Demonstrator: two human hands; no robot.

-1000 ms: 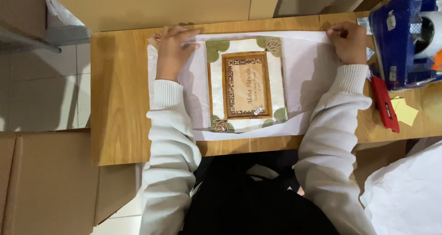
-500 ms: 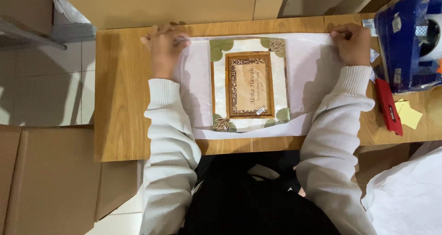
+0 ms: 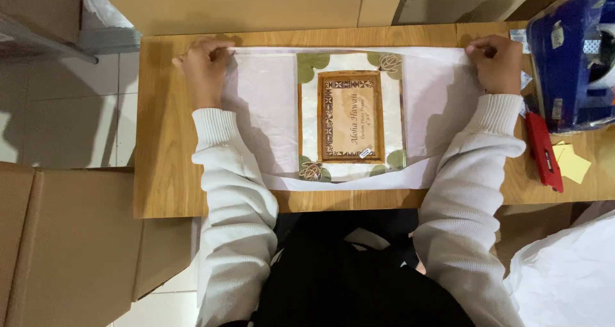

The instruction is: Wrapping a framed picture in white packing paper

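Observation:
A wooden picture frame in a cream box with green leaf corners (image 3: 351, 115) lies in the middle of a sheet of white tissue paper (image 3: 266, 103) spread across the wooden table (image 3: 160, 167). My left hand (image 3: 204, 71) pinches the sheet's far left corner. My right hand (image 3: 496, 61) pinches its far right corner. Both far corners are lifted a little off the table, and the sheet is stretched between my hands.
A blue tape dispenser (image 3: 573, 64) stands at the table's right end, with a red cutter (image 3: 543, 151) and yellow sticky notes (image 3: 570, 163) beside it. Cardboard boxes (image 3: 70, 237) stand at lower left and behind the table. More white paper (image 3: 570, 276) lies at lower right.
My left hand has slid further left along the far edge, spreading the sheet wider. My right hand has kept hold of its corner. The view has shifted slightly.

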